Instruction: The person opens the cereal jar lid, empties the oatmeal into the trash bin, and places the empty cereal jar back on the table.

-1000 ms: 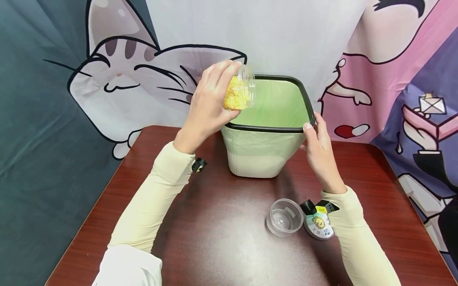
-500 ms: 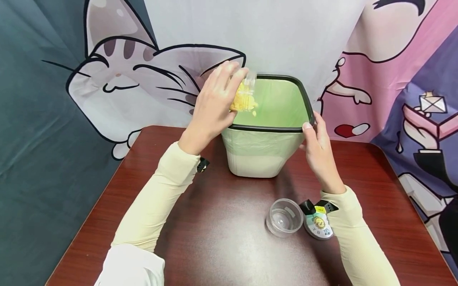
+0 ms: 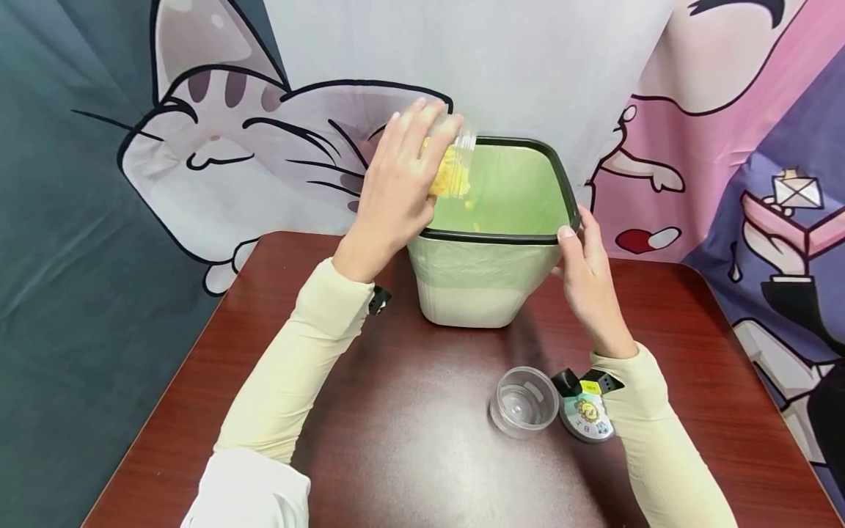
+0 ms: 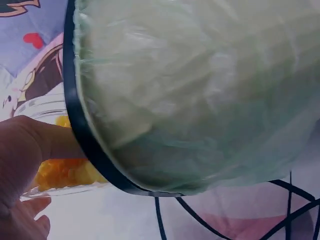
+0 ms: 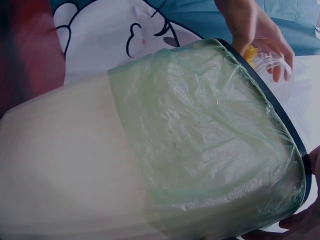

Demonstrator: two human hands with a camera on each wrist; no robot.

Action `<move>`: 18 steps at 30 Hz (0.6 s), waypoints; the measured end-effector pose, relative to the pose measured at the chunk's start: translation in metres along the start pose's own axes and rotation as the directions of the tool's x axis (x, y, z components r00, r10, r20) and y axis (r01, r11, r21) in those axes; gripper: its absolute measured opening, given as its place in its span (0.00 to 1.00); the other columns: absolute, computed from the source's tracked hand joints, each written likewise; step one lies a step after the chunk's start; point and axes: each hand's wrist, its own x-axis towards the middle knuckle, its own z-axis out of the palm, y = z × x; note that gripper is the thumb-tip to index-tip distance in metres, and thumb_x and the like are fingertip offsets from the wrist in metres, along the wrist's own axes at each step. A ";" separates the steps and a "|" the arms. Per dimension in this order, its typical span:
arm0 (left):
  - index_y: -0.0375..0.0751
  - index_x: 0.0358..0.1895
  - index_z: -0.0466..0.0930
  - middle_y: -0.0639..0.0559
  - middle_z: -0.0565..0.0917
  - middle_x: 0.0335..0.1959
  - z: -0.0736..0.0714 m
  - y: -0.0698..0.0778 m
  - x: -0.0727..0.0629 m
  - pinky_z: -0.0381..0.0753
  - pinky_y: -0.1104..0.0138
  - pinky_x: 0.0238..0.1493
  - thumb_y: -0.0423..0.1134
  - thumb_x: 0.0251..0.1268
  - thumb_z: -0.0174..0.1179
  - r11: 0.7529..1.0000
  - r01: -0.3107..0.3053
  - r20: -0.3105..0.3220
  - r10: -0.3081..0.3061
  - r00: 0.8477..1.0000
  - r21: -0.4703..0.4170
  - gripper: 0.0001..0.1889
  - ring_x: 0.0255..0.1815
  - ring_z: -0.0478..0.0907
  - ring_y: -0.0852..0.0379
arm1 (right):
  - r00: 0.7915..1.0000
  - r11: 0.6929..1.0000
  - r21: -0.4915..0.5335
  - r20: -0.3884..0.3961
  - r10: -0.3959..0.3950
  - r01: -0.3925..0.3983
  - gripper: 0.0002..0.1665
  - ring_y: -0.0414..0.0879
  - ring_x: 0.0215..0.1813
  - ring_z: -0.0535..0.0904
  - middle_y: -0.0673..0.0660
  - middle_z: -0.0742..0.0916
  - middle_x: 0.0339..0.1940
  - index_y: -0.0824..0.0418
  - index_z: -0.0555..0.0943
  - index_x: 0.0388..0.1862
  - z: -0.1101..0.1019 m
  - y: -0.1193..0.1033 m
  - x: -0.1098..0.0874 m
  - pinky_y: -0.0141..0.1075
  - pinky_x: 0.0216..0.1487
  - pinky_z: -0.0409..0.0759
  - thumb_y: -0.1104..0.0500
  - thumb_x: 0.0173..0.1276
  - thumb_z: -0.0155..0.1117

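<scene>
In the head view my left hand (image 3: 396,183) grips a clear plastic jar (image 3: 468,143), tipped on its side over the left part of a white trash bin (image 3: 472,301). Small yellow pieces (image 3: 452,176) fill part of the jar, and a few are dropping from its mouth into the bin. A pale green bag (image 3: 521,183) lines the bin and hangs over its outside, beneath a black rim (image 3: 502,237). My right hand (image 3: 590,286) holds the rim at the right front corner, thumb on top. The left wrist view shows orange-yellow pieces (image 4: 65,172) inside the jar, partly behind the rim.
On the dark red-brown table (image 3: 396,433), a clear round tub (image 3: 524,402) stands in front of the bin. Beside it a round lid (image 3: 590,418) with a printed label lies partly behind the right wrist strap. A cartoon-printed curtain (image 3: 541,66) hangs behind the table.
My left hand has moved slightly right and tilted the jar further down, and yellow pieces have begun falling into the bin. My right hand has stayed on the rim.
</scene>
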 end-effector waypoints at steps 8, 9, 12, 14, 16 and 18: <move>0.42 0.62 0.65 0.42 0.65 0.64 -0.001 0.005 0.006 0.45 0.58 0.70 0.17 0.45 0.41 0.998 -0.023 0.054 0.020 0.998 0.055 0.35 0.70 0.54 0.47 | 1.000 1.000 0.009 0.008 0.003 -0.003 0.29 0.44 0.49 0.73 0.54 0.69 0.62 0.47 0.54 0.70 0.000 -0.001 0.000 0.30 0.40 0.77 0.47 0.72 0.41; 0.42 0.62 0.65 0.42 0.65 0.64 -0.001 0.005 0.007 0.45 0.58 0.70 0.17 0.45 0.40 0.997 -0.028 0.047 0.025 0.999 0.065 0.35 0.70 0.53 0.48 | 1.000 1.000 0.008 0.006 0.003 -0.003 0.29 0.44 0.49 0.73 0.54 0.69 0.62 0.47 0.54 0.70 0.000 -0.001 0.000 0.30 0.40 0.77 0.47 0.72 0.41; 0.42 0.62 0.65 0.42 0.65 0.64 0.000 0.005 0.009 0.46 0.58 0.70 0.18 0.44 0.41 0.994 -0.053 0.048 0.049 0.998 0.098 0.35 0.70 0.54 0.47 | 1.000 1.000 0.011 0.000 0.003 -0.003 0.28 0.45 0.48 0.73 0.53 0.69 0.61 0.47 0.55 0.70 0.001 -0.001 0.001 0.30 0.40 0.77 0.47 0.72 0.41; 0.42 0.62 0.65 0.42 0.65 0.64 0.002 0.004 0.008 0.46 0.57 0.70 0.18 0.41 0.43 0.991 -0.076 0.079 0.068 0.995 0.111 0.37 0.70 0.53 0.46 | 1.000 1.000 0.002 -0.006 0.007 -0.007 0.29 0.44 0.48 0.73 0.53 0.69 0.61 0.47 0.55 0.70 0.001 -0.001 0.001 0.31 0.40 0.77 0.47 0.72 0.41; 0.42 0.62 0.65 0.42 0.64 0.64 0.003 0.003 0.006 0.46 0.55 0.70 0.18 0.37 0.44 0.988 -0.092 0.105 0.079 0.991 0.121 0.38 0.70 0.53 0.46 | 1.000 1.000 -0.006 -0.008 0.007 -0.007 0.29 0.44 0.48 0.73 0.53 0.69 0.61 0.47 0.55 0.70 0.001 0.000 0.001 0.31 0.40 0.76 0.47 0.72 0.41; 0.42 0.62 0.65 0.42 0.64 0.65 0.004 0.002 0.005 0.45 0.55 0.70 0.17 0.35 0.45 0.987 -0.097 0.113 0.082 0.990 0.130 0.40 0.70 0.53 0.46 | 1.000 1.000 -0.008 -0.002 0.005 -0.005 0.29 0.44 0.48 0.72 0.53 0.69 0.60 0.47 0.55 0.70 0.002 0.000 0.001 0.31 0.40 0.76 0.47 0.72 0.41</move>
